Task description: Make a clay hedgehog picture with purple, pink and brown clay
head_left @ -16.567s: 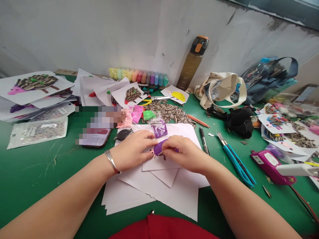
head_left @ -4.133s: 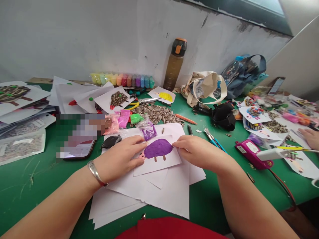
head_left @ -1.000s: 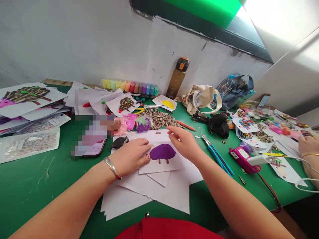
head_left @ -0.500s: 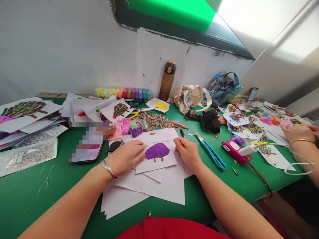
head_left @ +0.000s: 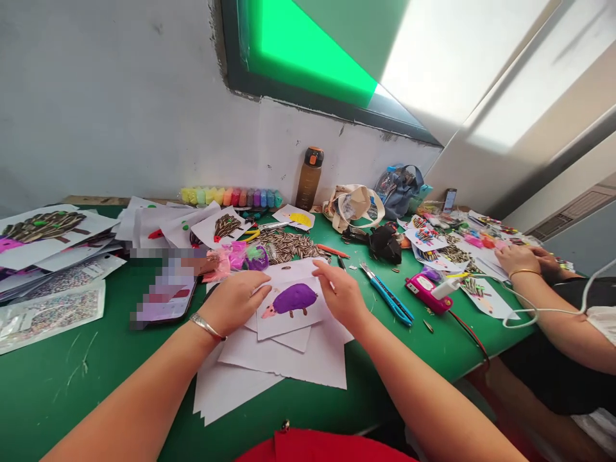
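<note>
A white card point(head_left: 308, 317) bears a purple clay animal point(head_left: 296, 298) with a pink face and brown legs. It lies on a stack of white paper point(head_left: 308, 362). My left hand point(head_left: 240, 296) is at the card's left side, fingers apart and bent over the edge. At the upper right corner is my right hand point(head_left: 339, 287), its fingers apart above the paper. Neither hand shows anything in its grasp. Just behind the paper lie striped seeds point(head_left: 289, 247) and bags of coloured clay point(head_left: 233, 258).
A phone point(head_left: 168, 301) and stacked seed pictures point(head_left: 52, 234) are on the left. On the right are a blue cutter point(head_left: 387, 295), a pink device point(head_left: 428, 292) and another person's hands point(head_left: 520, 260). A bottle point(head_left: 308, 179) stands by the wall.
My left hand has drawn back from the clay animal, uncovering its pink face. My right hand's fingers have opened from a curl. The view has swung to the right.
</note>
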The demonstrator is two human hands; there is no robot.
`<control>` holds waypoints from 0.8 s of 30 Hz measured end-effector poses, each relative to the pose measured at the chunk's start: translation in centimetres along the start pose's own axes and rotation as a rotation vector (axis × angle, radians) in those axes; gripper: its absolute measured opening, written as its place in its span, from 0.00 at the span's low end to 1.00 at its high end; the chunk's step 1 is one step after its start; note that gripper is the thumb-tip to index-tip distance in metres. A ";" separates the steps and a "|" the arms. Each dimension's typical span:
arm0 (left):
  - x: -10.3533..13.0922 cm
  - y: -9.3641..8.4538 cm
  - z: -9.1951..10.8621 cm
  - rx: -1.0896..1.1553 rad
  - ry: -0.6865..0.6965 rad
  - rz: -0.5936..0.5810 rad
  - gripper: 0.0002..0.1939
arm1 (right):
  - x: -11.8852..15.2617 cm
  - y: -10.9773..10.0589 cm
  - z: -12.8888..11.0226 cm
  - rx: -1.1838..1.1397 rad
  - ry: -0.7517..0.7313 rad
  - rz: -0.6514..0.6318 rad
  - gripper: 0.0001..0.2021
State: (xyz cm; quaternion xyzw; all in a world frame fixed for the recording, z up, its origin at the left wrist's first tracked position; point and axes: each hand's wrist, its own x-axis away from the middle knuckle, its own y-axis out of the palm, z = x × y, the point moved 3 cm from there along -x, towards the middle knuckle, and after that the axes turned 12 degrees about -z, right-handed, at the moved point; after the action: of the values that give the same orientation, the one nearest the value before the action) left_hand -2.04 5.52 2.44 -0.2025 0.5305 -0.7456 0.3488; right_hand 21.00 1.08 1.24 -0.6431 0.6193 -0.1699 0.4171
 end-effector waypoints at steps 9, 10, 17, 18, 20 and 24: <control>0.1 -0.6 -0.3 0.008 -0.040 0.094 0.21 | -0.9 -0.4 0.5 -0.055 0.099 -0.038 0.18; 0.0 -0.6 -0.4 0.009 -0.041 0.098 0.21 | -0.8 -0.7 1.0 -0.060 0.118 -0.040 0.18; 0.4 -0.7 -0.4 0.008 -0.071 0.142 0.20 | -0.8 -0.3 0.9 0.009 0.013 -0.181 0.14; 0.4 -0.7 -0.4 0.010 -0.063 0.148 0.19 | -0.9 0.1 0.6 0.025 -0.034 -0.215 0.14; 0.5 -0.5 -0.1 0.018 -0.029 0.150 0.18 | -1.2 0.8 0.2 0.055 -0.131 -0.293 0.16; 0.4 0.2 0.1 0.004 0.017 0.118 0.17 | -3.4 1.4 0.7 0.215 -0.226 -0.404 0.19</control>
State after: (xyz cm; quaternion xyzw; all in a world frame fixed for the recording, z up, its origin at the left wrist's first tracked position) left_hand -2.18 5.08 2.24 -0.1638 0.5429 -0.7266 0.3879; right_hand 20.02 4.65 0.83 -0.7205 0.4061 -0.2418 0.5074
